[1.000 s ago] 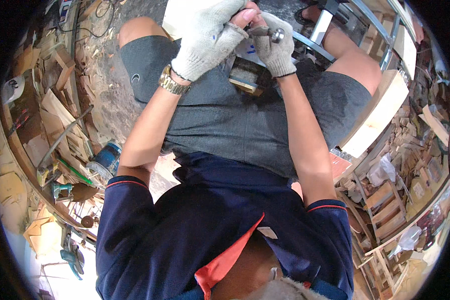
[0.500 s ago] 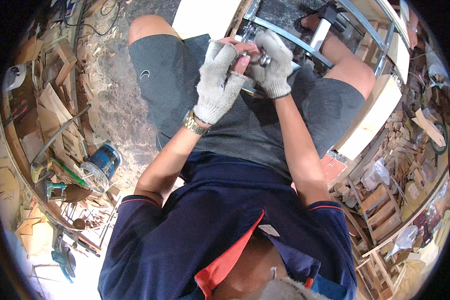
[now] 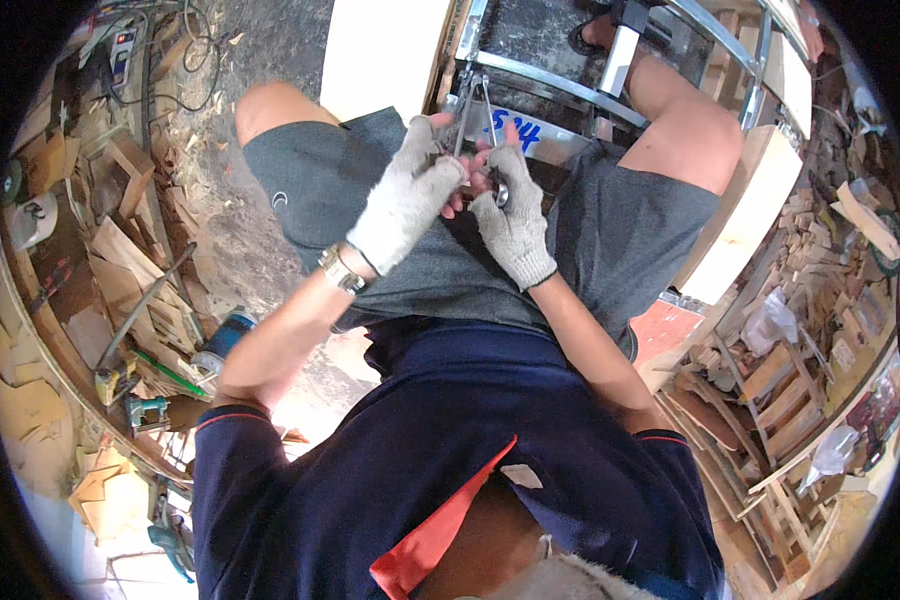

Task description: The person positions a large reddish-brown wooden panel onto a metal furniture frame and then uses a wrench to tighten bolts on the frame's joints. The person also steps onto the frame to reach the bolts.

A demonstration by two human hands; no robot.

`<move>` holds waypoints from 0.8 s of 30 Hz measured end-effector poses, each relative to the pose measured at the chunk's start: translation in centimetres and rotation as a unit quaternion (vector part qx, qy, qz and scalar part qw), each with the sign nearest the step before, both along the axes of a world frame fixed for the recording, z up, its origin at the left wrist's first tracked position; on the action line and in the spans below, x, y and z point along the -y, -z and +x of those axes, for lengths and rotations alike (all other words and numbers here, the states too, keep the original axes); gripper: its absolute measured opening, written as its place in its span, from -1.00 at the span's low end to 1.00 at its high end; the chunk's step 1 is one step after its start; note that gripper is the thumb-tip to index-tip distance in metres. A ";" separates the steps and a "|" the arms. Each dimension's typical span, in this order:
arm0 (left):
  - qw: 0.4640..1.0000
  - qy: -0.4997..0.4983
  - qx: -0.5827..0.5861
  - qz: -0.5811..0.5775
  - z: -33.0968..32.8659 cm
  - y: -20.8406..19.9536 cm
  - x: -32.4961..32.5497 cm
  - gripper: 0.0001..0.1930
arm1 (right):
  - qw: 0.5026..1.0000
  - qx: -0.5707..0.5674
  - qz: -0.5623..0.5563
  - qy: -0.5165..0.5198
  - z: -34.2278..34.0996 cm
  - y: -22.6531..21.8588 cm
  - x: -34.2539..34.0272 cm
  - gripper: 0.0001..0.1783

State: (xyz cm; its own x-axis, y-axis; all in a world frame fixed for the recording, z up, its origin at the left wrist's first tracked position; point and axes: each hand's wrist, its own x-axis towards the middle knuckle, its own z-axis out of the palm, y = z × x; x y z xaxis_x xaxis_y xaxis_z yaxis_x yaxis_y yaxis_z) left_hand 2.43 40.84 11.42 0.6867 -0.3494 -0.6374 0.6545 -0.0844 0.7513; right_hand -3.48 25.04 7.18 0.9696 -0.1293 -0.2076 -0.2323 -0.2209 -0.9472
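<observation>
My left hand (image 3: 410, 190), in a pale knit glove with bare fingertips, closes round the near end of a thin metal wrench (image 3: 464, 122). My right hand (image 3: 515, 205), gloved alike, grips a second wrench (image 3: 489, 115), whose shiny rounded end (image 3: 502, 192) shows by the palm. Both tools run away from me and meet at the near left corner of a silvery metal frame (image 3: 560, 88). Fingers hide how they sit there. A light plate with blue handwriting (image 3: 530, 138) lies just beyond my right hand.
White boards (image 3: 380, 60) stand at the far left of the frame, and another pale board (image 3: 735, 215) lies at right. My knees are spread on either side. Wood offcuts (image 3: 135, 255) and a blue bucket (image 3: 228, 338) are on the left; more scrap wood (image 3: 790, 260) piles up right.
Both hands have come nearer to me and a little left. The two wrenches now show plainly, spread in a V from the frame's corner; before, fingers mostly covered them.
</observation>
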 end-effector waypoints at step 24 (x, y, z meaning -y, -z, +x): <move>0.974 -0.020 -0.224 -0.036 3.7 0.9 0.3 -0.67 | 0.981 -0.108 0.132 -0.088 2.0 -3.3 0.6 -0.78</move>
State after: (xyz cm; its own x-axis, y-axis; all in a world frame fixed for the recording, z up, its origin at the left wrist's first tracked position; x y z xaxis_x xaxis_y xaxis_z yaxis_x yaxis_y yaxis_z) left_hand 6.10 40.55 10.52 0.3585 -0.3834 -0.8511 0.9200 -0.0095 0.3918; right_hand -1.46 24.40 10.51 0.9019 0.1220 -0.4144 -0.4140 -0.0298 -0.9098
